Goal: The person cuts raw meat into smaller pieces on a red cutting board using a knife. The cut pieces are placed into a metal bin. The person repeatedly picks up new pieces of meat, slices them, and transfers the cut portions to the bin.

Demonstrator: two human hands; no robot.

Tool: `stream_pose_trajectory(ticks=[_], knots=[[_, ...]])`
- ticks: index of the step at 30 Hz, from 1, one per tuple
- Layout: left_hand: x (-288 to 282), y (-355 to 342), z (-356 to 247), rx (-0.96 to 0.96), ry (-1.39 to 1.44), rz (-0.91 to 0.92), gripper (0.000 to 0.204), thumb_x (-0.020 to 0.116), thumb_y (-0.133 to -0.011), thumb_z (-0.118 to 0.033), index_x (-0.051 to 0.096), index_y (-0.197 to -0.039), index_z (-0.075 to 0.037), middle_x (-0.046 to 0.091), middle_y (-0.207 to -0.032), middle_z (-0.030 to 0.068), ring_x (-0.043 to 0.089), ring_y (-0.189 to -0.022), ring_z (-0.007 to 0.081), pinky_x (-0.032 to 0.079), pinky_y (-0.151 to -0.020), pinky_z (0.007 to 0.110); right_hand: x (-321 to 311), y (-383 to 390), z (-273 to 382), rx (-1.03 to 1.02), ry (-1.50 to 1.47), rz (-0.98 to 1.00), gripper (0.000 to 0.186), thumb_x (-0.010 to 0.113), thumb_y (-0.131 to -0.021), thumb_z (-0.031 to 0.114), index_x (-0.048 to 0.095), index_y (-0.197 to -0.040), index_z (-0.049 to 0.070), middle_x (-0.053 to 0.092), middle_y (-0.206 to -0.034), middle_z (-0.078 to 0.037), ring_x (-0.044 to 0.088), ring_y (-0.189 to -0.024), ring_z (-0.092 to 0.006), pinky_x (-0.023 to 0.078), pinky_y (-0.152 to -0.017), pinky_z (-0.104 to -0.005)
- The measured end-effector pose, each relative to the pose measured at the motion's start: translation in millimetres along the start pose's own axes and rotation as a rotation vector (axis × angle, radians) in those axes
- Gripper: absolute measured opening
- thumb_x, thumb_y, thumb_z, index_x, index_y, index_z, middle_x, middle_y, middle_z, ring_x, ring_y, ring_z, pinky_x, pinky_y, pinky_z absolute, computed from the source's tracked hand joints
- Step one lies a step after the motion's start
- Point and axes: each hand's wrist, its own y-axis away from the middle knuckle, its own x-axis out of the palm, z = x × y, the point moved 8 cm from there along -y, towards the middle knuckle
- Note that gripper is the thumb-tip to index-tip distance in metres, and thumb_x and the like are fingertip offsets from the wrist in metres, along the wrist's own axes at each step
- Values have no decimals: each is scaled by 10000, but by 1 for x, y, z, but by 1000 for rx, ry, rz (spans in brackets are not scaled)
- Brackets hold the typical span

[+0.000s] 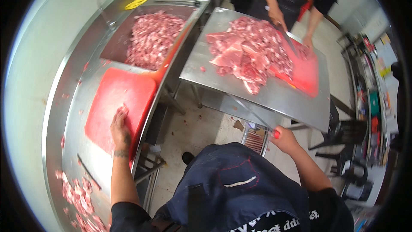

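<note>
Left hand: the left hand [120, 133] is over the red board [113, 92], fingertips at a small meat piece; whether they pinch it or only rest on it, I cannot tell.
Meat piece: the piece [123, 108] is at the left fingertips, on the board.
Right hand: the right hand [284, 139] is clamped around the red handle of a knife [253, 115], its long, thin blade running forward and left from those fingers.
Tub: beyond the left fingers, the tub [112, 48] holds cut meat [156, 38].
Scraps: scraps [81, 195] lie nearer the body than the left fingers, and to their left; a dark rod [89, 172] lies between.
Table: ahead of the right fingers, the table [199, 60] bears meat slabs [234, 56].
Co-worker: past the slabs from the right fingers, a co-worker's hand [277, 17] holds another blade [290, 43].
</note>
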Motion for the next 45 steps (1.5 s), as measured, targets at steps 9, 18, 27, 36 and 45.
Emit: stream_pose_trajectory(ticks=[9,18,27,36,45], knots=[[-26,31,3,-112,-486,-117,342,631,-932,-52,784,-1230,-122,759,-1170,123,664,-1044,351,552,-939,468,-2,-27,19,-64,11,18,356,861,-856,281,671,-992,11,699,-859,-180,672,-787,-356,544,-759,-433],[-55,6,66,-42,-299,-128,386,683,-862,9,767,-1232,-63,683,-1336,212,634,-1195,438,532,-1049,497,66,-61,251,-420,60,160,502,806,-919,312,658,-1328,63,748,-1115,-214,727,-1032,-413,574,-912,-460],[-55,26,47,-40,-102,-114,236,803,-872,-73,782,-1106,-48,715,-1077,141,644,-1032,382,548,-918,486,116,-76,422,-690,346,438,773,648,-1046,240,269,-1720,260,724,-1216,-226,694,-1126,-433,548,-986,-520],[-62,31,32,-96,-130,-273,201,781,-853,-31,731,-1047,-42,696,-1040,137,645,-986,374,551,-872,471,134,-108,467,-879,613,584,778,626,-1058,220,251,-1733,319,715,-1164,-202,703,-1079,-412,557,-961,-513],[-47,20,33,-141,-232,-246,188,746,-866,13,717,-1048,-26,713,-1009,146,663,-928,368,560,-831,458,129,-134,480,-973,731,702,780,619,-1063,220,239,-1734,334,710,-1111,-215,706,-1050,-423,556,-930,-526]])
